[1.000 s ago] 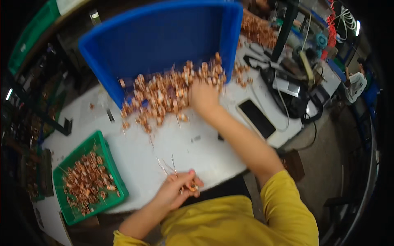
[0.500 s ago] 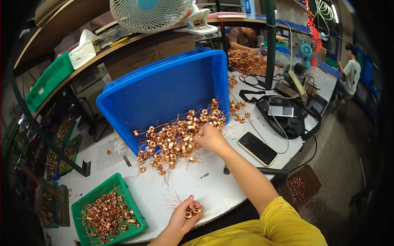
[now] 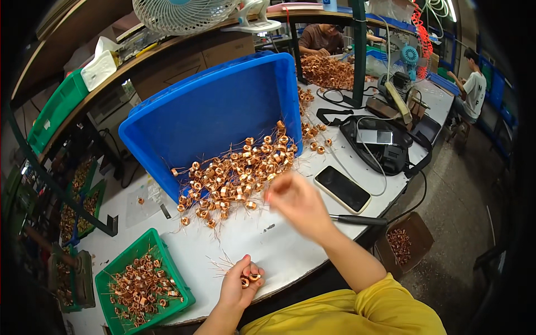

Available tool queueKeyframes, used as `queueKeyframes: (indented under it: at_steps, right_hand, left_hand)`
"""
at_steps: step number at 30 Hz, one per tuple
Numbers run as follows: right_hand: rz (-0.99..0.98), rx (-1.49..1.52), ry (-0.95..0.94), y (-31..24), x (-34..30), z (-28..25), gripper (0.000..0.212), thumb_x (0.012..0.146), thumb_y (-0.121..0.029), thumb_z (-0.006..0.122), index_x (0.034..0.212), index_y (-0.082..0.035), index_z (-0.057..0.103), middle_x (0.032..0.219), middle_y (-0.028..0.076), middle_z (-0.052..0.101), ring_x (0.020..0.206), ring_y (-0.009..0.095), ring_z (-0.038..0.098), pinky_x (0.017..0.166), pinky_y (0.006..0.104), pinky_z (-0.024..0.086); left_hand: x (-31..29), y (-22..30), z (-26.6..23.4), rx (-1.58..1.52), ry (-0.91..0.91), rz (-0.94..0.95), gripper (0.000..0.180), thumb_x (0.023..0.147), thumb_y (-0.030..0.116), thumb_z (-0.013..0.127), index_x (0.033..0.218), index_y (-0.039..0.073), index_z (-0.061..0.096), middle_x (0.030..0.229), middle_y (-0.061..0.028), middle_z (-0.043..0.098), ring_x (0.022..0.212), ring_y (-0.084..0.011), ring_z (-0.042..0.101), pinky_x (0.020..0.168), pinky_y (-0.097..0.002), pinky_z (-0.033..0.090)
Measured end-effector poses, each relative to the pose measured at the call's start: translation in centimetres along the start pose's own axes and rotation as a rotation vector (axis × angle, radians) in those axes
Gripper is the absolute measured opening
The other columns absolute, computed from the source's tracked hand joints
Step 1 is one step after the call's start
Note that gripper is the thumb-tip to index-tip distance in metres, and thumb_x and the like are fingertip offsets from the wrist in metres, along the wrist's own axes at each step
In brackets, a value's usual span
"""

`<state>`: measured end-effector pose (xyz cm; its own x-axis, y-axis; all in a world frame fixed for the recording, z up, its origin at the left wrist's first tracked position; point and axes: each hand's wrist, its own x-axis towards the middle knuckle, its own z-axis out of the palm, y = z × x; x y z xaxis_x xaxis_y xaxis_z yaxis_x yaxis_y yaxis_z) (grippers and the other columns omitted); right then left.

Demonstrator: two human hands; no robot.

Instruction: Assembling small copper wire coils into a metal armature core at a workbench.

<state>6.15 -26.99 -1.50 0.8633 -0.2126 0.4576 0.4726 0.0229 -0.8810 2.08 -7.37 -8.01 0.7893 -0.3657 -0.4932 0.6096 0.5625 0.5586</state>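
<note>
My left hand (image 3: 237, 283) is closed around a few small copper-wound ring coils (image 3: 249, 279), their thin wire leads sticking out to the left above the white table. Out over the table's middle, my right hand (image 3: 300, 207) is smeared by motion; its fingers look curled, and whether a coil is between them cannot be made out. Just beyond it, a heap of copper coils (image 3: 231, 178) spills from a large blue bin (image 3: 206, 106) tipped on its side. To the left of my left hand stands a green tray (image 3: 174, 268) holding more coils.
A phone (image 3: 342, 188), a black-handled tool (image 3: 360, 220) and a black bag (image 3: 357, 139) lie at the right. A fan (image 3: 184, 12) sits on the shelf above. Below the table edge is a box (image 3: 416, 237) of copper pieces. Two other people work farther back.
My right hand has come away from the coil heap, back toward me. My left hand stays low, still around its coils. The whole view has shifted slightly.
</note>
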Motion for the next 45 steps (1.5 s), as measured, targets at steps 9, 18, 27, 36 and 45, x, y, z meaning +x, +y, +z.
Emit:
queueKeyframes:
  at_steps: [9,18,27,36,45]
  right_hand:
    - [0.094,-0.254,-0.373,-3.8,-7.6,1.9,0.013,0.080,-0.006,0.060,0.090,-0.001,0.054,0.080,0.007,0.057,0.067,0.012,0.055,0.058,0.0224,0.045]
    - [-0.094,-0.491,-0.238,-4.0,-8.4,2.4,0.017,0.077,-0.010,0.064,0.089,-0.003,0.056,0.077,0.005,0.052,0.061,0.013,0.049,0.054,0.0227,0.041]
    - [0.183,-0.432,-0.446,-2.1,-8.5,1.2,0.022,0.071,-0.007,0.068,0.090,-0.004,0.058,0.075,0.001,0.049,0.063,0.011,0.044,0.059,0.0207,0.038]
    - [0.165,-0.017,-0.436,2.1,-9.7,0.0,0.059,0.058,0.000,0.074,0.111,-0.001,0.049,0.095,0.009,0.059,0.076,0.015,0.051,0.070,0.0241,0.038]
    - [0.214,0.359,-0.379,2.9,-10.7,1.1,0.083,0.051,0.000,0.080,0.123,0.002,0.038,0.094,0.013,0.062,0.076,0.016,0.054,0.071,0.0242,0.038]
  left_hand:
    - [-1.7,-0.8,0.0,0.006,-0.153,0.245,0.018,0.087,0.018,0.053,0.076,0.004,0.056,0.077,-0.0100,0.056,0.064,-0.0164,0.049,0.047,-0.0256,0.040]
    - [-1.9,-1.7,0.2,-0.053,-0.226,0.285,0.018,0.081,0.007,0.059,0.098,0.006,0.053,0.097,-0.0176,0.056,0.076,-0.0218,0.054,0.055,-0.0278,0.047]
    - [-1.9,-2.1,-0.5,-0.211,-0.274,0.047,0.028,0.079,0.003,0.060,0.103,0.009,0.047,0.099,-0.0175,0.055,0.083,-0.0222,0.056,0.061,-0.0274,0.048]
    - [-2.0,-2.8,-1.4,-0.276,-0.441,-0.089,0.029,0.079,0.005,0.063,0.105,0.005,0.050,0.096,-0.0185,0.058,0.075,-0.0200,0.057,0.045,-0.0229,0.045]
    - [-1.4,-3.9,-1.7,-0.301,-0.546,-0.101,0.027,0.079,0.006,0.063,0.104,0.002,0.055,0.094,-0.0206,0.060,0.067,-0.0189,0.058,0.040,-0.0213,0.043]
